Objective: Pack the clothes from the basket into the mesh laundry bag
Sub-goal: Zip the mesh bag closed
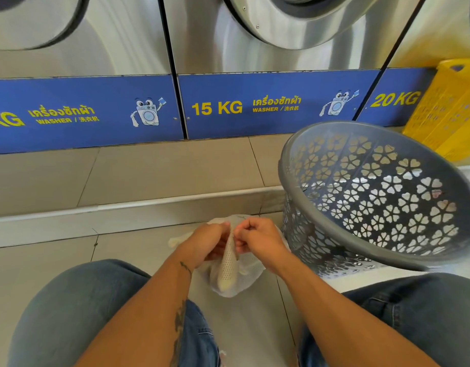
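Note:
A white mesh laundry bag (232, 271) hangs between my knees, just above the tiled floor, with pale cloth showing through its mesh. My left hand (208, 243) and my right hand (257, 237) both pinch the bag's top edge, close together, fingers closed on the fabric. The grey plastic basket (289, 165) with flower-shaped holes stands tilted to the right of my hands. I see no clothes in the part of its inside that shows.
Steel washing machines with blue panels (276, 104) stand on a raised tiled step (149, 170) ahead. A yellow crate (448, 112) leans behind the basket at the far right. My jeans-clad knees frame the bottom of the view.

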The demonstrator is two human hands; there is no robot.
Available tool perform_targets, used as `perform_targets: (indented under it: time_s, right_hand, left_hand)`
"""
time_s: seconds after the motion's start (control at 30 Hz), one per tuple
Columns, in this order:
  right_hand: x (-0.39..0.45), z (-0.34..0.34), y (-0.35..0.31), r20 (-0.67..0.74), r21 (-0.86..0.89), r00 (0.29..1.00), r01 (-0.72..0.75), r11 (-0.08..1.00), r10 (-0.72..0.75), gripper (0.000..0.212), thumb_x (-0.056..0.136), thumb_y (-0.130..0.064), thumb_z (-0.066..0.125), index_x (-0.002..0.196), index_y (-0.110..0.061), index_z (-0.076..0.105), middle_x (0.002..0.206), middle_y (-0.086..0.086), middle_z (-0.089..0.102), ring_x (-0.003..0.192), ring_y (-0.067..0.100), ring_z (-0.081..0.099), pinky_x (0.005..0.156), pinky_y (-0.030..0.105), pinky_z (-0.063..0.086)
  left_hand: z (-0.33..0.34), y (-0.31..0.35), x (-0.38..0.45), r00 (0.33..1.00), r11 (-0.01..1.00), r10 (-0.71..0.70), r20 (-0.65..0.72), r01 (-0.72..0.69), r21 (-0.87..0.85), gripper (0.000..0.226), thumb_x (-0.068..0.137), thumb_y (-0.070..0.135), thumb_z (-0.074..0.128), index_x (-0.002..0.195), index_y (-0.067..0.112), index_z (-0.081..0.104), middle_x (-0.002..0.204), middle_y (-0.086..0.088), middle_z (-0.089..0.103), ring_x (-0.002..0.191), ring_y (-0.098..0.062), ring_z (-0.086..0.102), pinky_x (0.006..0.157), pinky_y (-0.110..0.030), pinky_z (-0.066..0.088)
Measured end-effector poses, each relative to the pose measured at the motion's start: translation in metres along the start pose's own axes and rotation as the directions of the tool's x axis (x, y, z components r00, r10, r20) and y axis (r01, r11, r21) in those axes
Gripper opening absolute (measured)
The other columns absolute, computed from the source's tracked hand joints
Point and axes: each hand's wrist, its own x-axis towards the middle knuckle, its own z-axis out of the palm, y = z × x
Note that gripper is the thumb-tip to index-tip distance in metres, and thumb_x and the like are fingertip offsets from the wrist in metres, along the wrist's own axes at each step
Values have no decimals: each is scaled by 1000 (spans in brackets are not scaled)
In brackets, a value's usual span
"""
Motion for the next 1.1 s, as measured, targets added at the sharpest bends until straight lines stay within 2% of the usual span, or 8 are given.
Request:
perform_targets:
  time_s: [0.13,0.3,0.5,0.6,0.73,0.8,0.9,1.1]
  right_hand:
    - [-1,2,-1,43,-10,999,-5,1000,5,19,90,6,63,77,-7,68,66,7,67,59,15,63,59,28,58]
    - [0,4,3,74,-130,997,-5,991,14,18,88,6,63,76,-6,68,67,7,66,60,16,62,62,29,60]
    - [5,11,16,-64,-33,997,-43,999,41,23,87,7,58,74,-7,70,69,8,67,64,18,64,63,30,60]
    - [10,15,14,-106,231,987,-96,968,123,24,85,10,56,70,-5,68,66,10,64,61,18,61,63,30,58]
    - [16,22,9,-80,434,971,-170,885,226,14,80,12,54,82,4,66,67,16,62,59,20,59,64,32,57]
    - [12,23,11,-55,401,965,-216,890,258,19,78,12,56,93,12,67,68,17,63,59,21,60,64,32,58]
    - [5,19,18,-30,364,964,-237,901,266,19,79,8,59,93,13,70,70,17,66,60,22,63,65,32,59]
    - [4,-1,22,-24,251,978,-197,948,210,11,85,7,64,84,0,72,80,16,72,68,21,67,64,29,59]
  left_hand:
    - [-2,6,4,998,991,-31,-54,24,-131,13,80,18,59,71,11,62,56,-5,60,53,-19,50,56,-31,38]
    - [-9,14,13,965,993,17,-260,-47,-109,23,81,25,63,63,12,57,53,-3,55,51,-22,50,57,-30,40]
    - [-5,16,8,970,984,179,-162,-172,54,11,77,12,59,68,7,64,63,-3,62,57,-20,53,58,-29,42]
    - [-10,15,-4,936,885,314,-156,-229,406,15,84,24,58,95,23,67,90,7,66,80,-14,59,63,-27,42]
    - [-14,-9,-7,965,777,259,-45,-181,604,68,70,29,72,132,37,45,123,3,49,110,-23,51,84,-37,50]
    - [-13,-23,-3,922,749,373,-99,-236,619,54,74,15,67,124,32,55,117,2,59,102,-22,56,84,-37,52]
    - [-12,-26,-3,896,782,423,-134,-287,553,25,77,6,61,85,28,69,83,4,66,78,-18,60,64,-26,50]
    - [-4,-16,-6,911,821,404,-82,-322,471,34,80,1,58,59,28,61,64,7,58,61,-9,51,51,-21,34]
